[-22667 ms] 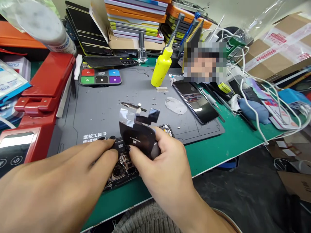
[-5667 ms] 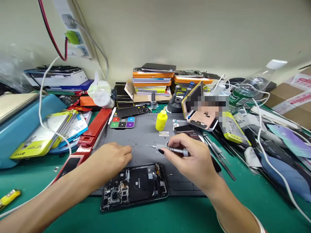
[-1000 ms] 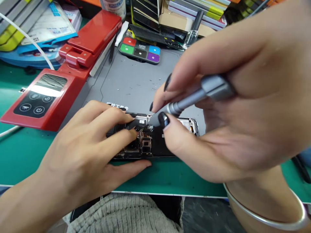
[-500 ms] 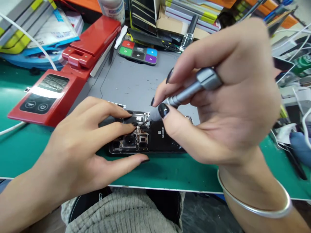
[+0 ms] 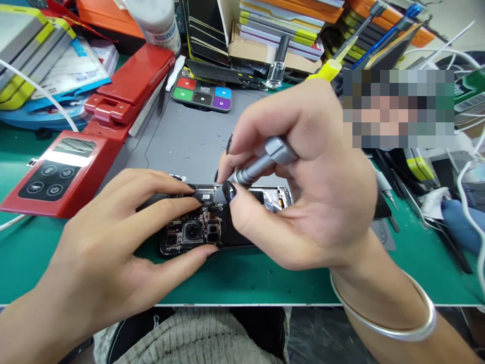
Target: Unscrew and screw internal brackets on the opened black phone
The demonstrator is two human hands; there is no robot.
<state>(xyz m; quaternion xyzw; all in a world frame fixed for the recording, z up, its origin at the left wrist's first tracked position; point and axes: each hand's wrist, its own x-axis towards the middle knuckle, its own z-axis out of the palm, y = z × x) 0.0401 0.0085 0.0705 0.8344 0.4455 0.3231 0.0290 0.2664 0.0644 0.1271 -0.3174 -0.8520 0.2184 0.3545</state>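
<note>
Head | right fingers [image 5: 246, 215] pinch slanted driver [image 5: 255, 169] | left fingers [image 5: 170, 207] spread on phone [image 5: 232, 230] | slant (tip unclear) may slip, scratching parts [image 5: 192, 231] between them

I see a grey screwdriver [image 5: 254, 168], a mostly black smartphone [image 5: 214, 230], a green tabletop [image 5: 288, 284], a silver bangle [image 5: 407, 335] — and a pad [image 5: 202, 97] patched in red, green, black, blue, purple.

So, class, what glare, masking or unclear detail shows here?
Head view: white glare crosses the glossy black panel on the red plastic device; same head view: pixelated blocks mask part of the upper right; head view again: the grey metallic screwdriver has an indistinct tip.
</note>
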